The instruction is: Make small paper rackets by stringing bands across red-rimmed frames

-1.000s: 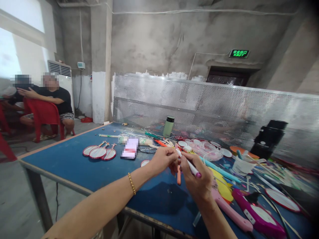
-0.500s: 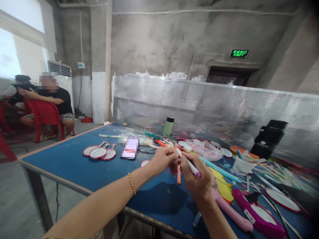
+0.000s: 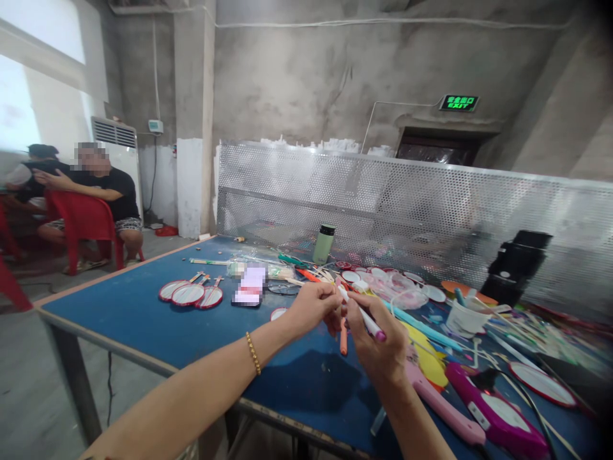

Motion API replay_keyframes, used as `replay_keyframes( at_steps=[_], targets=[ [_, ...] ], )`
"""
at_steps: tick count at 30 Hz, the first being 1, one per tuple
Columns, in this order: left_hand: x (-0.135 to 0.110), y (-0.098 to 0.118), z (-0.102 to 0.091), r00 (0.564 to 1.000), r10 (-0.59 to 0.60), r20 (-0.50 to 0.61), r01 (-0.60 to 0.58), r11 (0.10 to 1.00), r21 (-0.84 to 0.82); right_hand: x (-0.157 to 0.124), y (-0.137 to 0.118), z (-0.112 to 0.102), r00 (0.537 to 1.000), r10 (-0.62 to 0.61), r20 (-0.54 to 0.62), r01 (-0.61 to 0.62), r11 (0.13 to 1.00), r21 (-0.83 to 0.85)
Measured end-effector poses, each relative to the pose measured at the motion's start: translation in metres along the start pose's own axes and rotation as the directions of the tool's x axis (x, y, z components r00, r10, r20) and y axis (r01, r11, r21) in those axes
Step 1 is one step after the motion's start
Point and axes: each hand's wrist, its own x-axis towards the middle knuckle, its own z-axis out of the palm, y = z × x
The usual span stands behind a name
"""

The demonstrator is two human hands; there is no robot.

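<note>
Two bare hands met above the blue-topped work table [image 3: 143, 319]. The left hand [image 3: 313, 310] pinched the tip of a slim white plastic pen with a purple end [image 3: 364, 315], and the right hand [image 3: 380, 348] curled its fingers round the barrel. A grip close to the tip, in line with the barrel, seemed wisest. An orange plastic stick [image 3: 343, 342] hung below. Which hand gripped it could not be made out, and the pen's tip was hidden.

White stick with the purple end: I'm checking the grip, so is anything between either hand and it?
Nothing visible. The right hand wraps the thin white stick with a purple end, and the left hand pinches its far tip. A slim orange stick shows just below them, not between.
</note>
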Motion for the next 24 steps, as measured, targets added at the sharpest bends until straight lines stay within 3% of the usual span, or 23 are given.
replay_keyframes(
  at_steps=[24],
  targets=[
    [-0.0008,0.0011,-0.0002,1.0,0.007,-0.001,-0.007,1.0,-0.017,-0.0004,0.0008,-0.0007,0.999,0.032,-0.005,-0.032,0.999,0.015]
  ],
)
